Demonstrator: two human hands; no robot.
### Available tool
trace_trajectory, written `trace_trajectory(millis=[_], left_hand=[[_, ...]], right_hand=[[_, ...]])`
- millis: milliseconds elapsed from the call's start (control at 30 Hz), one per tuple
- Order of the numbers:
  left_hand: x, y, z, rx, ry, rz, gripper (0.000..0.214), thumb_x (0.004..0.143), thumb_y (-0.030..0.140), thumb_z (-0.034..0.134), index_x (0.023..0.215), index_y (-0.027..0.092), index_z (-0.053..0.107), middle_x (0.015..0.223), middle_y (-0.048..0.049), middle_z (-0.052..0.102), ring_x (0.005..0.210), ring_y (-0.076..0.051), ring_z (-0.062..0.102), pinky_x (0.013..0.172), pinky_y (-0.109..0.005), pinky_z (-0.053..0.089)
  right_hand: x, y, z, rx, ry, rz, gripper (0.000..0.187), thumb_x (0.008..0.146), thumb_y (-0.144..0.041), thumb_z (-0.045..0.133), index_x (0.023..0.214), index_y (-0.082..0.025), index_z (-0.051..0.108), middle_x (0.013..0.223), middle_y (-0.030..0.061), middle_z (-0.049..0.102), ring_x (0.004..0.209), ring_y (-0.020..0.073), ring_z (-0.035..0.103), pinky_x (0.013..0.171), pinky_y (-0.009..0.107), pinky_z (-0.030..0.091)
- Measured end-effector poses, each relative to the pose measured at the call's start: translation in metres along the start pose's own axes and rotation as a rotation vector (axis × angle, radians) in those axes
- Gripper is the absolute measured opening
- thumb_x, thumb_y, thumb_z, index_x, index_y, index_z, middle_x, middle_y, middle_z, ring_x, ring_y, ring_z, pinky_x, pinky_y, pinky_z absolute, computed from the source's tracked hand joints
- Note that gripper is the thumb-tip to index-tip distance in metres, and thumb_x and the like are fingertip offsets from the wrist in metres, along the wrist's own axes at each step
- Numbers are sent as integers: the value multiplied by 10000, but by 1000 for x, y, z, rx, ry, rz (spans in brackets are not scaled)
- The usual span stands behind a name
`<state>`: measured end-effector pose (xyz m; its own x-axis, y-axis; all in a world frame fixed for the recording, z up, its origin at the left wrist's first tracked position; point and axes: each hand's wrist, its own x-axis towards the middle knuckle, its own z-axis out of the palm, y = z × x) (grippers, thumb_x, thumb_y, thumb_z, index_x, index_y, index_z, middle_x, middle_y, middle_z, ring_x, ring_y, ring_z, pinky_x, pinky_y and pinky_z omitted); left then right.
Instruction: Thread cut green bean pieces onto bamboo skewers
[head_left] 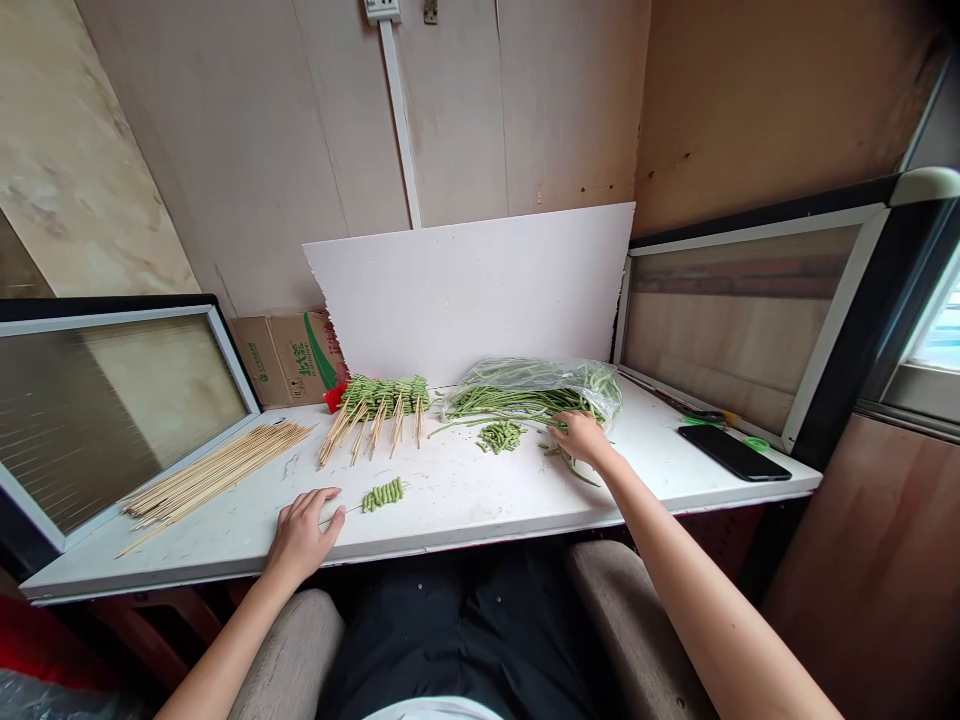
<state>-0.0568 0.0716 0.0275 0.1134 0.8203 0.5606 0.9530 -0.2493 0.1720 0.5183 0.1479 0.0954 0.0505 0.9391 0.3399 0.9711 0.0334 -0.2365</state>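
Note:
My left hand (304,530) rests low over the front of the white table, its thumb and fingers closed round the bare end of a bamboo skewer. Short green bean pieces (383,495) are threaded in a row on that skewer, which lies along the tabletop. My right hand (581,437) is at the mouth of a clear plastic bag (525,373), fingers curled on the long green beans (502,402) that spill from it. The fingertips are partly hidden among the beans. A small heap of cut bean pieces (500,436) lies left of this hand.
Finished bean skewers (386,395) are stacked at the back, sticks pointing forward. A bundle of bare bamboo skewers (217,470) lies at left. A black phone (733,453) and a green ring (756,443) lie at right. A white board (480,295) and a cardboard box (281,358) stand behind.

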Motion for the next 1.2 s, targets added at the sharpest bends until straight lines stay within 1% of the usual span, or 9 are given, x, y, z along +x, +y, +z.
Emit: trace_trajectory(millis=[67,167,267,367,600,833,933,1067,1200], left_hand=[[0,1,-1,0,-1,0,336,983,441,492,1203,241,648,1257,-98,730,1203,-311,634,1014,-468,451],[0,2,-2,1,0,-2,333,980,440,490,1194,242,651,1249,-98,732,1198,-315,639,1004,-468,460],[0,3,-2,2,9,-3,331,971,434,496,1187,243,657,1237,-97,737,1195,-314,646,997,-455,470],[0,2,-2,2,8,-4,330,966,432,494,1180,243,659,1239,-96,739,1200,-313,647,1001,-454,468],[0,0,-1,3,5,3,332,965,438,488,1170,245,662,1230,-91,744,1196,-315,650,1004,-465,464],[0,-1,0,4,5,8,321,968,428,482,1169,245,653,1227,-95,742,1192,-314,649,1007,-471,458],[0,0,-1,-1,0,5,327,968,430,481,1171,242,654,1229,-96,740,1190,-316,650,1005,-476,462],[0,2,-1,-2,12,6,326,970,428,485,1169,239,660,1224,-97,740,1180,-315,654,999,-468,471],[0,4,-2,1,13,8,313,968,422,491,1165,246,660,1226,-94,742,1185,-314,654,987,-458,475]], right_hand=[[3,9,1,104,83,11,483,990,-284,478,1416,-105,618,1368,201,682,1272,352,589,1051,436,460],[7,22,-4,285,206,-1,574,888,-67,439,1445,-97,575,1290,175,729,1208,280,660,1039,384,494],[8,34,-19,382,328,-4,596,821,-8,434,1365,-124,648,1236,140,760,1182,254,687,1047,366,505],[6,44,-36,341,409,37,526,826,-15,442,1240,-142,740,1228,129,767,1201,272,668,1048,377,499],[2,58,-50,204,264,74,423,849,-31,491,1116,-144,799,1084,106,813,1107,276,693,989,345,500],[2,59,-48,195,147,75,457,852,-26,484,1192,-152,760,1147,107,800,1065,239,728,913,282,509],[3,55,-43,68,97,57,355,947,-137,451,1065,-159,784,1030,123,801,960,252,723,901,316,495],[4,48,-33,-49,58,33,419,1013,-239,403,831,-154,770,793,135,753,788,252,674,1000,405,438],[1,44,-22,-77,52,45,406,1029,-334,455,840,-168,774,885,172,757,968,315,647,1001,445,433]])
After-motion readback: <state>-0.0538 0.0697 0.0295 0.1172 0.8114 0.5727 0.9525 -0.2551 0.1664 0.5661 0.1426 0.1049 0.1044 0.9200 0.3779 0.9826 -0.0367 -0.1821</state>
